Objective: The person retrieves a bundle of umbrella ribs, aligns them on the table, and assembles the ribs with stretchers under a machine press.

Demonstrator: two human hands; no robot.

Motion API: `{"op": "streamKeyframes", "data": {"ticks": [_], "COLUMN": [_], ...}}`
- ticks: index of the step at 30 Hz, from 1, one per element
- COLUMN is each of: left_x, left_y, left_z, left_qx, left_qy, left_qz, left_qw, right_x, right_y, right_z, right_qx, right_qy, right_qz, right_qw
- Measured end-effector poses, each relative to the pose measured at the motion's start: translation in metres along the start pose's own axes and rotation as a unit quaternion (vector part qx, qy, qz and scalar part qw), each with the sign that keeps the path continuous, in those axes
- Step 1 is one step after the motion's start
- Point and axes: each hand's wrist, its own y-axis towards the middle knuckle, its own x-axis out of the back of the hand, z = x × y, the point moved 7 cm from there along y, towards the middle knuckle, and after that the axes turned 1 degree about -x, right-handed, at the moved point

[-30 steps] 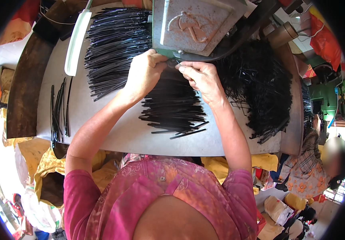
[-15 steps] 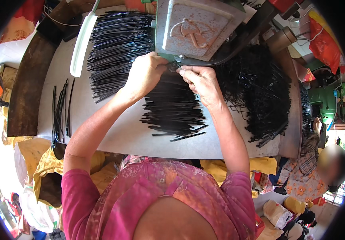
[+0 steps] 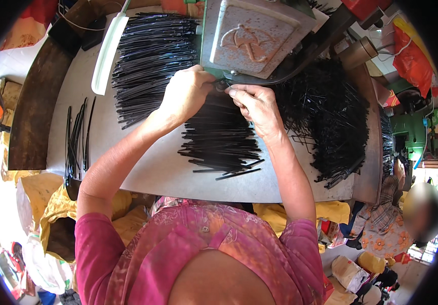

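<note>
My left hand [image 3: 188, 91] is closed in a pinch beside the working point of a green-and-grey bench machine [image 3: 259, 38] with a raised umbrella emblem. Facing it, my right hand [image 3: 257, 105] is closed too, thumb against forefinger. Between the fingertips sits a small dark round part [image 3: 221, 85] of the machine. What the fingers hold is too small and hidden to name. Below the hands lies a neat stack of thin black rods [image 3: 221, 137], which look like umbrella ribs. A larger stack of black rods [image 3: 153, 66] spreads to the left.
A tangled heap of black rods [image 3: 330, 117] covers the table's right side. A few rods [image 3: 78, 137] lie apart at the left. A white lamp [image 3: 109, 56] hangs over the metal table [image 3: 142, 162], which has a raised brown rim [image 3: 38, 107]. Another person [image 3: 381, 223] is at the right.
The view has shifted slightly. Both hands stay at the machine in nearly the same pinch, and the stacks look unchanged.
</note>
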Motion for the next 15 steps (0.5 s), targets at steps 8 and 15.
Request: {"op": "streamKeyframes", "data": {"ticks": [8, 15], "left_x": [-0.002, -0.002], "left_y": [0.003, -0.014], "left_z": [0.001, -0.012], "left_qx": [-0.022, -0.016], "left_qy": [0.013, 0.082], "left_qz": [0.007, 0.023], "left_qw": [1.000, 0.996], "right_x": [-0.001, -0.004], "right_y": [-0.001, -0.002], "right_z": [-0.001, -0.001], "right_qx": [-0.002, -0.005], "right_qy": [0.005, 0.008], "right_qz": [-0.008, -0.003], "right_qw": [1.000, 1.000]}}
